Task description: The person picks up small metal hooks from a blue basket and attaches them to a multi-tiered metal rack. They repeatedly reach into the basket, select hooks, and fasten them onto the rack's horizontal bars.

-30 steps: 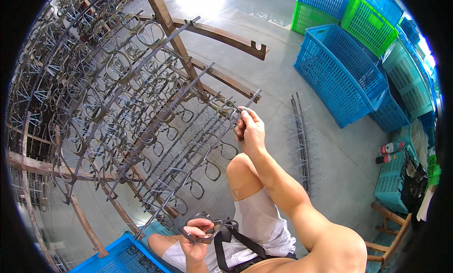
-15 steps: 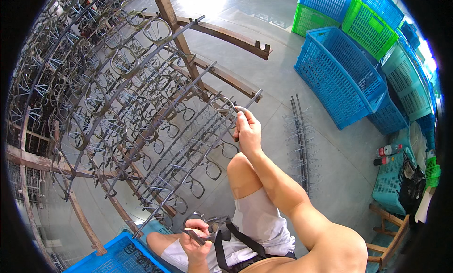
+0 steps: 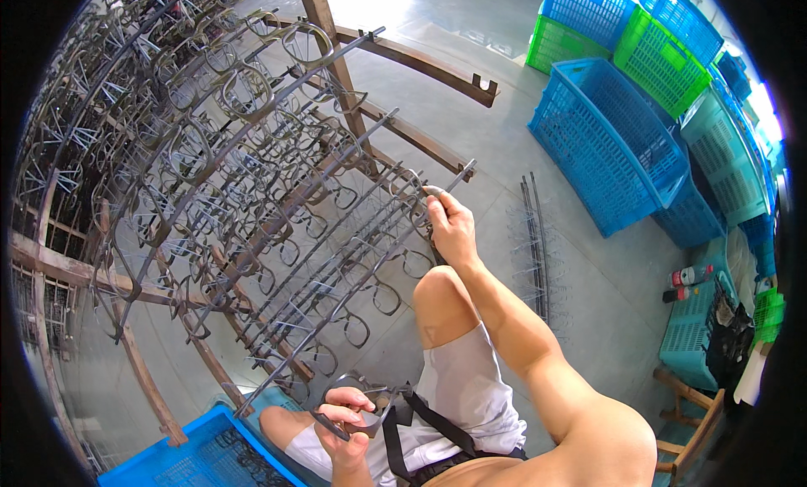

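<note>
My right hand reaches out to the near end of a metal rod on the rack. Its fingers pinch an eyeglass frame by one side, up against the rod. Low in the picture, close to my lap, my left hand is closed round dark eyeglass frames; how many it holds I cannot tell. Several more frames, such as one hanging frame, hang along the same rod on thin wire prongs. A black strap lies across my light shorts, beside the left hand.
A wooden rack full of frame-laden rods fills the left side. A blue crate with dark frames inside stands at lower left. Pronged rods lie on the floor. Blue crates and a wooden stool stand on the right.
The fingers of my left hand have shifted and turned the frames they hold. My right hand stays at the rod's end, its fingers moved slightly. The whole view has shifted a little.
</note>
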Demonstrator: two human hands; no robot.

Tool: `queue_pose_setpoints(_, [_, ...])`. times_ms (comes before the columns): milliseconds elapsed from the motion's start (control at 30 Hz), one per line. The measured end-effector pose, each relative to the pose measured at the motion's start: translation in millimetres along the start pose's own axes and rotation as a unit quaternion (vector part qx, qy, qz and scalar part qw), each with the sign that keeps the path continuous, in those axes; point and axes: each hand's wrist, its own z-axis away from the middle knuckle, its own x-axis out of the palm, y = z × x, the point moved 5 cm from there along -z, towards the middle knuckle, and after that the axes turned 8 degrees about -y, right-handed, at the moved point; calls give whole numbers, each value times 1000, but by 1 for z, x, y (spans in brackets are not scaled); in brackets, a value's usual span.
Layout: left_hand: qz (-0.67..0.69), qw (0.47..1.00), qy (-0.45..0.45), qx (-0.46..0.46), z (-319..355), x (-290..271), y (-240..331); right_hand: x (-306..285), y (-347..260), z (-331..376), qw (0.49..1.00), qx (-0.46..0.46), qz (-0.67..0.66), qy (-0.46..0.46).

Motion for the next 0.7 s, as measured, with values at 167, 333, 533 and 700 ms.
queue_pose_setpoints(167, [9,1000,-7,-10,-3,4,2,10,0,10,999,16,-28,14])
queue_pose_setpoints(333, [5,1000,-15,-10,-3,6,3,5,-1,4,999,24,-19,38])
queue_pose_setpoints(533, [16,1000,-18,16,-3,4,10,-7,-2,-2,997,-30,36,54])
queue_pose_setpoints(700, [47,999,-20,17,-1,4,14,15,0,17,999,-25,30,10])
